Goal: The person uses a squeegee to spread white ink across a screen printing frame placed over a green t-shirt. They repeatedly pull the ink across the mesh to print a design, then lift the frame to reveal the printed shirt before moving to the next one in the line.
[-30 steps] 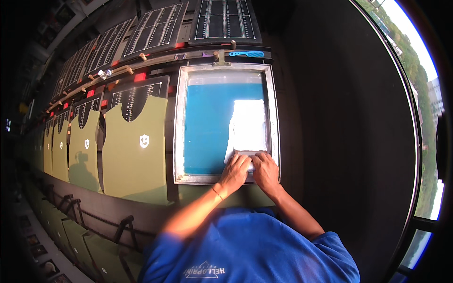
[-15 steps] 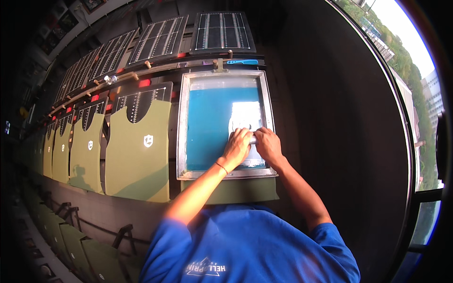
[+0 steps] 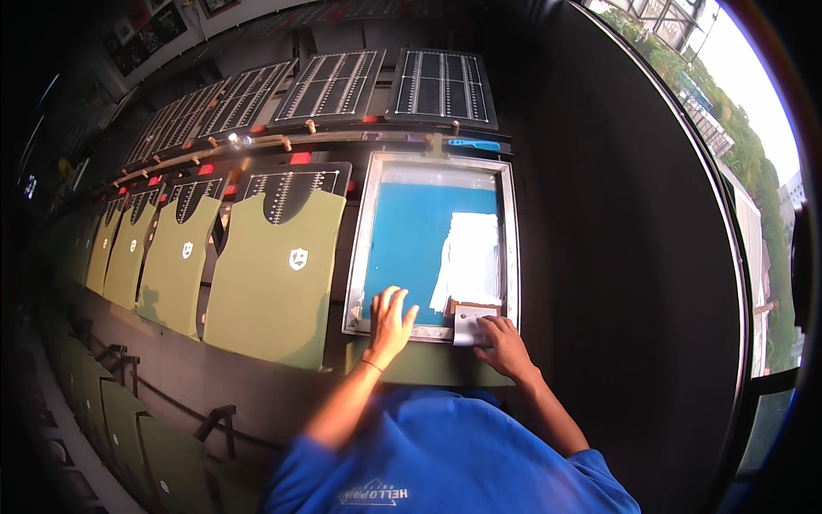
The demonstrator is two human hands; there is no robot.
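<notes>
A metal-framed printing screen (image 3: 512, 248) with blue mesh (image 3: 402, 244) lies in front of me, over olive-green fabric (image 3: 419, 368) that shows below its near edge. White ink (image 3: 473, 253) covers the right part of the mesh. At the near right end of the screen, my right hand (image 3: 509, 347) grips a squeegee (image 3: 468, 324) with a silver handle and a brown blade. The blade rests at the lower border of the ink. My left hand (image 3: 391, 324) holds nothing; its fingers are spread over the screen's near left corner.
To the left, several olive-green shirts (image 3: 270, 283) with small white shield prints lie on black boards (image 3: 321, 177). More black boards (image 3: 445, 86) stand behind a rail. A blue comb-like tool (image 3: 473, 145) rests beyond the screen. A dark wall and window (image 3: 728, 146) are at the right.
Both hands were together on the squeegee, higher on the mesh. The squeegee has come to the near edge. My left hand has let go and moved left. The view has shifted.
</notes>
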